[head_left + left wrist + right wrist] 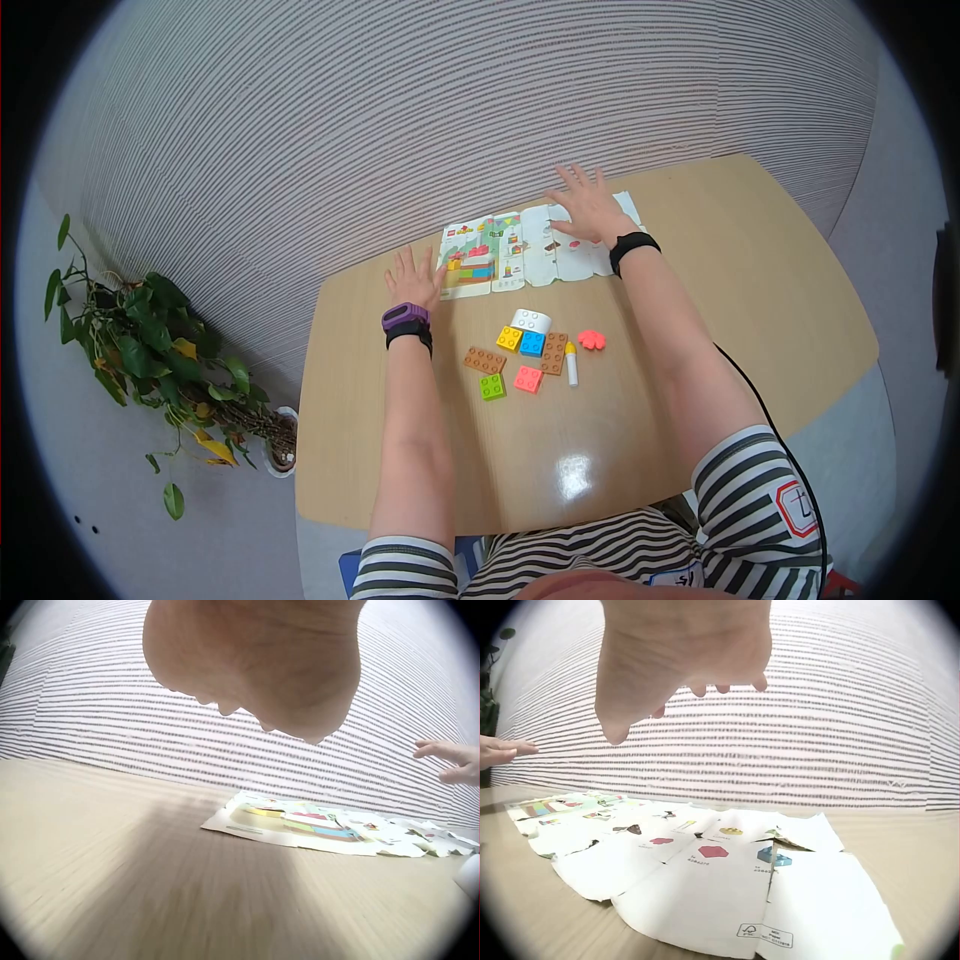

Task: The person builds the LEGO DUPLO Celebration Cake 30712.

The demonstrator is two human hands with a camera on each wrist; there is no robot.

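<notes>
Left hand (416, 280) — fingers spread, palm down, dark-banded wrist; right hand (592, 212) — likewise splayed; both forearms were extended forward.

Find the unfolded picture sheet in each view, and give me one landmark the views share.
Head: the sheet is just above centre, on the table, partly hidden by the right hand.
Left wrist: below centre, in the right half.
Right wrist: across the lower half, largest here.
Shared landmark: the striped wall.
</notes>
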